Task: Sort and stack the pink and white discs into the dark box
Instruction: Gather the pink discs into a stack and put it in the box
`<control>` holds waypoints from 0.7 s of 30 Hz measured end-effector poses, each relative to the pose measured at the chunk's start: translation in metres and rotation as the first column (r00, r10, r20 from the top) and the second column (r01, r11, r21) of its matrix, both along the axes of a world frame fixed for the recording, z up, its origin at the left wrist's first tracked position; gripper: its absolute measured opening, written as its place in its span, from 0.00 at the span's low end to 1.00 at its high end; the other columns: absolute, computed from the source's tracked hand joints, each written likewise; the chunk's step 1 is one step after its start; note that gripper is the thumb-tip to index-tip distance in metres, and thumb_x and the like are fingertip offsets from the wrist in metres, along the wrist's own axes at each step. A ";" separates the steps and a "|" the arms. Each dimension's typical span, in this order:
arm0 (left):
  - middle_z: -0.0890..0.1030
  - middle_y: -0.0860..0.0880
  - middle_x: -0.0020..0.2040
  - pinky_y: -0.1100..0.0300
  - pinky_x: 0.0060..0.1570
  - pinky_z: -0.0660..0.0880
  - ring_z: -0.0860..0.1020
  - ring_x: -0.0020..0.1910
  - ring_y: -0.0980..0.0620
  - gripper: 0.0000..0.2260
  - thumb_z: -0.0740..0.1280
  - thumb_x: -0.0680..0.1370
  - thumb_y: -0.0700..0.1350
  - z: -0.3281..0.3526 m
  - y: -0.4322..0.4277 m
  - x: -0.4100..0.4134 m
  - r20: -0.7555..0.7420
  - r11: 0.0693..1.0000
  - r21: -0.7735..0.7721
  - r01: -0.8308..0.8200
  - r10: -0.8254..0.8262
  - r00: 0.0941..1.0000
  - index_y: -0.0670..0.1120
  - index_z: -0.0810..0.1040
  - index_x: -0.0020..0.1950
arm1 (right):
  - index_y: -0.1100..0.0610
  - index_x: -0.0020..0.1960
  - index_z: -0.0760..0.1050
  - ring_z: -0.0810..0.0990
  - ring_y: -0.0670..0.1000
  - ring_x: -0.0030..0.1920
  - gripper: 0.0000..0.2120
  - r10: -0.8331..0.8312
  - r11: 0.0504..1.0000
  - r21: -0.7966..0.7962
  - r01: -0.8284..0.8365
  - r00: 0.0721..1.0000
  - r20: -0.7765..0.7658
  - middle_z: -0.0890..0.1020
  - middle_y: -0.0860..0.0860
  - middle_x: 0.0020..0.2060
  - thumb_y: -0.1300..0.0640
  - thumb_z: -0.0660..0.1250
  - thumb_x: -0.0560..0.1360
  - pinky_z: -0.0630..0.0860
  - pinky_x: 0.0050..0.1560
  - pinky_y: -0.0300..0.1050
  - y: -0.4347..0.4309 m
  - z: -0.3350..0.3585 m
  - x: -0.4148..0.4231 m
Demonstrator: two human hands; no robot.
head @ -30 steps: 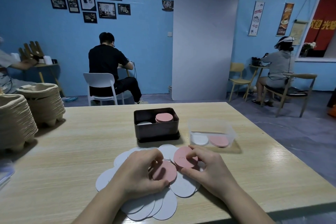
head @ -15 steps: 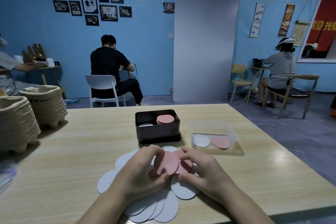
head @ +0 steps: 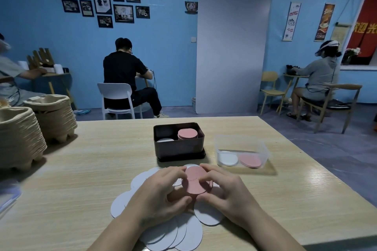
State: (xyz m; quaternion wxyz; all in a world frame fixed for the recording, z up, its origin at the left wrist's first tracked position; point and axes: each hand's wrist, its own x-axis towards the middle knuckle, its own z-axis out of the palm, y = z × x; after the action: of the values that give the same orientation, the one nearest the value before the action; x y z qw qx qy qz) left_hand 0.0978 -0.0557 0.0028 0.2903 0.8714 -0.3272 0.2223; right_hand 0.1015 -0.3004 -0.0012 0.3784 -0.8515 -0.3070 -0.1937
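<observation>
Head view: two pink discs (head: 194,181) that were lying apart a second ago, one under each hand, are now brought together into one small pile over the fan of white discs (head: 189,234). The pile is pinched at its edges from both sides, by the curled fingers of the left hand (head: 161,195) from 9 o'clock and of the right hand (head: 228,193) from 3 o'clock. It appears to be tilted up off the white discs. How many pink discs are in it cannot be told.

The white discs are spread on the table (head: 81,169) under and around both hands, mostly toward 6 and 8 o'clock. The box (head: 179,149) is set at 12 o'clock from the hands, near but apart, and is unmoved. A pink stack (head: 187,134) is seen in its right half and a lower white stack (head: 165,140) in its left. A clear tub (head: 265,149) holding a few more discs is placed at 2 o'clock.

The gathering of loose pink discs is judged to be finished, as no other is seen on the table. A carry toward 12 o'clock, onto the pink stack, is judged to be due next. The white discs are yet to be collected.
</observation>
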 end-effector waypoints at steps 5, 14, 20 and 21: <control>0.80 0.59 0.64 0.59 0.51 0.80 0.77 0.64 0.61 0.10 0.71 0.76 0.52 -0.006 0.000 0.003 0.018 0.999 -0.033 0.030 -0.029 0.999 0.55 0.79 0.56 | 0.47 0.48 0.78 0.72 0.38 0.69 0.11 0.010 0.999 0.041 -0.011 0.999 0.030 0.79 0.42 0.63 0.47 0.76 0.70 0.69 0.64 0.33 0.001 0.002 -0.002; 0.77 0.61 0.68 0.58 0.45 0.80 0.80 0.58 0.57 0.10 0.69 0.77 0.50 -0.010 0.000 0.007 0.004 0.999 -0.025 0.049 -0.049 0.999 0.57 0.78 0.58 | 0.49 0.48 0.77 0.73 0.41 0.70 0.13 0.018 1.000 0.018 -0.018 1.000 0.015 0.79 0.48 0.65 0.48 0.77 0.70 0.71 0.66 0.41 0.001 0.000 -0.002; 0.80 0.61 0.55 0.57 0.40 0.79 0.80 0.47 0.52 0.10 0.69 0.76 0.52 -0.006 -0.001 0.004 0.009 0.998 -0.019 0.063 -0.062 0.998 0.56 0.75 0.56 | 0.49 0.47 0.77 0.73 0.42 0.70 0.12 0.030 0.999 0.026 -0.030 0.999 0.016 0.80 0.48 0.63 0.47 0.77 0.69 0.71 0.65 0.41 0.001 0.002 -0.002; 0.80 0.61 0.53 0.57 0.40 0.79 0.79 0.48 0.53 0.10 0.70 0.76 0.52 -0.006 -0.001 0.004 0.017 0.998 -0.017 0.059 -0.059 0.998 0.56 0.75 0.56 | 0.50 0.47 0.77 0.73 0.41 0.70 0.13 0.032 0.999 0.020 -0.032 0.999 0.015 0.81 0.47 0.63 0.47 0.77 0.69 0.71 0.65 0.42 0.001 0.002 -0.002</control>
State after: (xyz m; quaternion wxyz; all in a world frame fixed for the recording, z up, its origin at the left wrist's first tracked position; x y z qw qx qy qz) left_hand 0.1017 -0.0568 -0.0027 0.3017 0.8569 -0.3532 0.2237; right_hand 0.0998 -0.2991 0.0007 0.3878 -0.8413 -0.3212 -0.1968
